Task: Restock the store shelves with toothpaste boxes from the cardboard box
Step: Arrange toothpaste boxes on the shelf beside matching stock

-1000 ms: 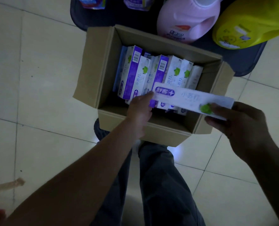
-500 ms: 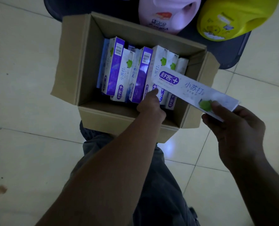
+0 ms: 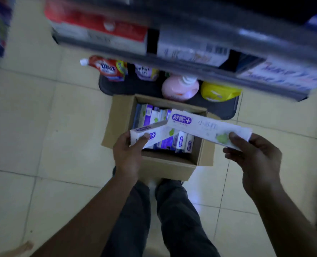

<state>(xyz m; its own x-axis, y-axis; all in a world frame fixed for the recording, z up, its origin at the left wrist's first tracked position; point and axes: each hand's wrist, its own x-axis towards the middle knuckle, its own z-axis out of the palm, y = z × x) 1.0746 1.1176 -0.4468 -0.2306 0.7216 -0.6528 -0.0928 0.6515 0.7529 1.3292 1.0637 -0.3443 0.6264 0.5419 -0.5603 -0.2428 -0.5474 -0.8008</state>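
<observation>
Two toothpaste boxes are out of the cardboard box [image 3: 165,170] and up in the air just above it. The left hand [image 3: 128,156] grips the end of the first toothpaste box [image 3: 158,129] with its thumb on top, and the right hand [image 3: 254,160] pinches the end of the second toothpaste box [image 3: 200,127]. Many more packed boxes [image 3: 183,143] stand inside the cardboard box on the floor [image 3: 42,127] by the shelf [image 3: 102,46], so the job looks only partly done: these two must go up on the shelf, and the rest wait.

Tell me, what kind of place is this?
Likely a shop aisle: a shelf stacked with packaged goods, bottles on the low ledge beneath, and a cardboard box of toothpaste boxes on the floor.
</observation>
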